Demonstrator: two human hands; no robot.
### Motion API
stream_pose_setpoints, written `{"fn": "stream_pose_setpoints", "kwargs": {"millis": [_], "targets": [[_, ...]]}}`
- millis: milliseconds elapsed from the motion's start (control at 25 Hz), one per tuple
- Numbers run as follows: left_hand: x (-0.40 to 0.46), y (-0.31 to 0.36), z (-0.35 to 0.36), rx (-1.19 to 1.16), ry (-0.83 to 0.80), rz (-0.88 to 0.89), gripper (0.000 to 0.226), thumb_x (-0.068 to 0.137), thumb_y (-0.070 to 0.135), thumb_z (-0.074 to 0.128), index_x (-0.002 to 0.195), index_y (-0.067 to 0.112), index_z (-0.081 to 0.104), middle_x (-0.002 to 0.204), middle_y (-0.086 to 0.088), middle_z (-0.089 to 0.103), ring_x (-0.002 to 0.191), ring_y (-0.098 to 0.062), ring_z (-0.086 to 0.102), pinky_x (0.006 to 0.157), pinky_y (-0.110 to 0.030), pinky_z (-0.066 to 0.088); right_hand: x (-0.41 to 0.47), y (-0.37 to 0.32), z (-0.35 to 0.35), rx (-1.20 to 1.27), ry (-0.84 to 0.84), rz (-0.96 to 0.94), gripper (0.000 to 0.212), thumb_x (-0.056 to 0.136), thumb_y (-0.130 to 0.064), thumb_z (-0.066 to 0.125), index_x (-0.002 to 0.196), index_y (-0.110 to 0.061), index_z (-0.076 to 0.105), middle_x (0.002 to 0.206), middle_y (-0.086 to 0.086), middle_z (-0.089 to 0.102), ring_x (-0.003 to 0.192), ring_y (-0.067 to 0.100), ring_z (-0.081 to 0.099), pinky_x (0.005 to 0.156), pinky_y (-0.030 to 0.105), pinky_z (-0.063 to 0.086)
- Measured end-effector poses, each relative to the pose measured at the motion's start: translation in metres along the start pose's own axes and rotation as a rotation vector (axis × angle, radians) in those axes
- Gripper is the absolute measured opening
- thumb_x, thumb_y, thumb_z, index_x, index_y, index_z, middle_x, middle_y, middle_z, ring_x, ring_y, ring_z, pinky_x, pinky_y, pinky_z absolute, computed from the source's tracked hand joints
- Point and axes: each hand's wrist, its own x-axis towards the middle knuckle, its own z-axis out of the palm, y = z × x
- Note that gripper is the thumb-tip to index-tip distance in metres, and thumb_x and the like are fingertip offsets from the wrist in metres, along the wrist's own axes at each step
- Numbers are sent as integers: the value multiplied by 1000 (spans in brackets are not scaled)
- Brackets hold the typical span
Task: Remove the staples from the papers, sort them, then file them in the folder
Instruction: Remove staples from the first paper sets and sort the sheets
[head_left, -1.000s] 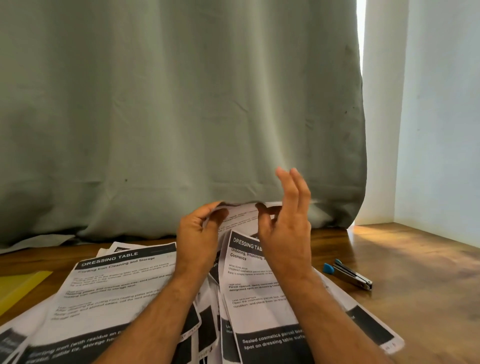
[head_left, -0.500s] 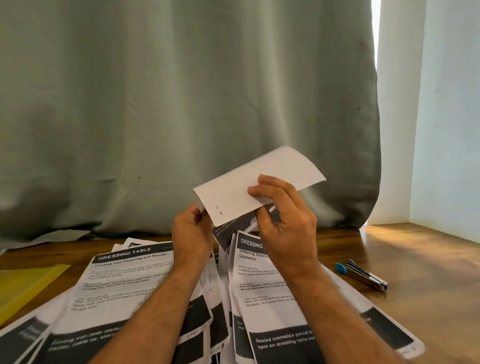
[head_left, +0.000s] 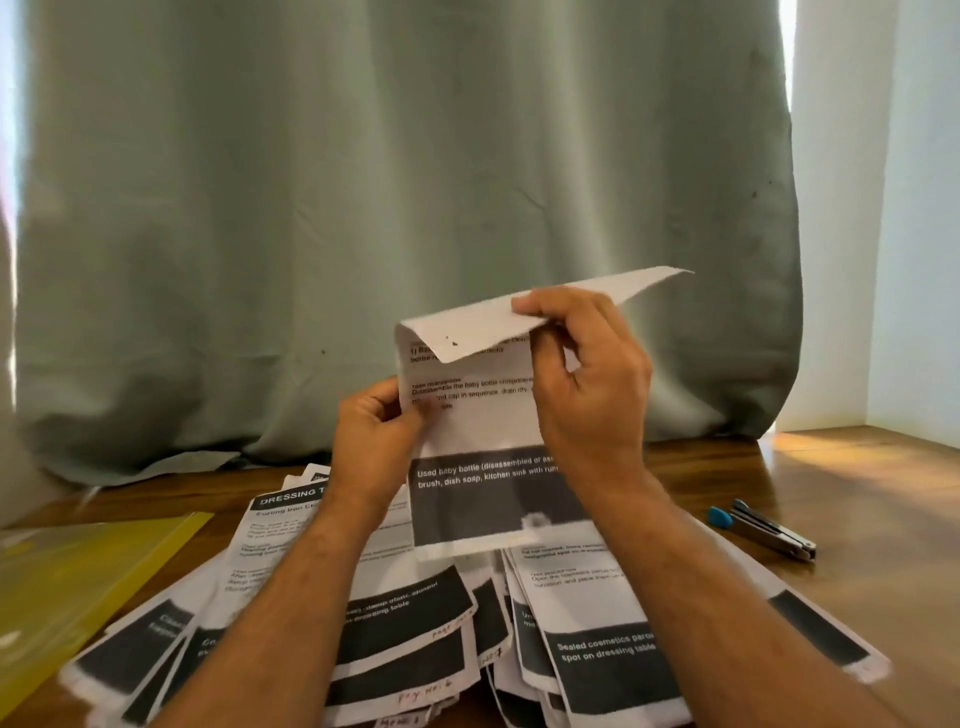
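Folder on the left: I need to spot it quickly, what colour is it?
Yellow folder, head view.

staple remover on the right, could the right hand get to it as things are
Probably not right away: the right hand is pinching the folded sheet. The wooden table around the staple remover looks bare, so once freed, likely yes.

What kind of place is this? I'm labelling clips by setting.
Probably a room in a home or small office, set up as a paperwork desk. A wooden table stands against a long grey-green curtain, and printed papers, a yellow folder and a staple remover lie on it.
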Motion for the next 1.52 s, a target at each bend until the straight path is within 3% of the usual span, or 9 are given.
{"fn": "stream_pose_setpoints", "kwargs": {"millis": [160, 280, 360, 480, 560, 760, 880, 1200, 1520], "targets": [[-5, 14, -43, -36, -193, -258, 27, 79, 9, 53, 61, 7, 74, 72, -8, 75, 66, -26, 70, 53, -25, 55, 29, -14, 29, -67, -163, 217, 17, 94, -10, 57, 94, -21, 70, 95, -5, 66, 81, -2, 55, 72, -2, 37], [-17, -6, -86, 67, -45, -382, 63, 106, 25, 28, 70, 6, 76, 70, -11, 74, 66, -28, 67, 56, -31, 57, 2, -15, 50, -138, -450, 412, 10, 94, -20, 62, 89, -26, 67, 86, -11, 64, 72, -4, 55, 66, 0, 41], [-16, -32, -110, 477, 69, -329, 60, 107, 44, 34, 79, 13, 77, 81, -5, 77, 74, -22, 70, 72, -38, 58, -29, -12, 57, -174, -581, 516, 7, 94, -21, 64, 90, -24, 69, 87, -10, 67, 71, -1, 57, 71, 10, 50], [-11, -51, -127, 1100, -56, -377, 24, 96, 44, 60, 104, 27, 74, 113, 0, 74, 89, -11, 62, 81, -32, 50, -58, -12, 64, -227, -701, 551, 11, 92, -16, 64, 90, -24, 71, 89, -8, 71, 78, 5, 63, 80, 24, 55], [-10, -54, -123, 1228, -178, -479, 45, 90, 53, 64, 126, 25, 66, 129, -3, 66, 107, -19, 62, 86, -31, 49, -71, -12, 70, -264, -803, 546, 15, 90, -14, 64, 85, -26, 70, 86, -10, 70, 79, 7, 64, 80, 29, 57], [-11, -63, -117, 1291, -255, -586, 84, 70, 83, 62, 137, 32, 53, 142, -1, 56, 130, -28, 51, 110, -47, 40, -98, -15, 76, -365, -1071, 519, 21, 88, -16, 66, 76, -33, 62, 90, -13, 65, 86, 8, 63, 83, 34, 57], [-10, -74, -126, 1196, -235, -624, 127, 26, 105, 50, 136, 41, 50, 142, 0, 56, 130, -29, 51, 108, -48, 42, -97, -10, 73, -342, -1061, 531, 20, 89, -16, 65, 77, -33, 64, 89, -14, 66, 85, 7, 63, 84, 34, 57], [-13, -53, -116, 1185, -210, -657, 91, 72, 69, 65, 149, 35, 31, 150, -7, 48, 142, -37, 37, 119, -56, 18, -72, -16, 73, -98, -353, 338, 11, 93, -23, 67, 99, -20, 75, 89, -8, 74, 78, 2, 67, 72, -5, 40], [-7, -66, -125, 1219, -47, -506, 57, 92, 45, 60, 143, 29, 41, 141, -8, 56, 134, -33, 46, 115, -48, 25, -89, -22, 80, -258, -896, 378, 11, 92, -30, 65, 99, -34, 72, 95, -12, 72, 87, 9, 66, 86, 34, 57]]}}
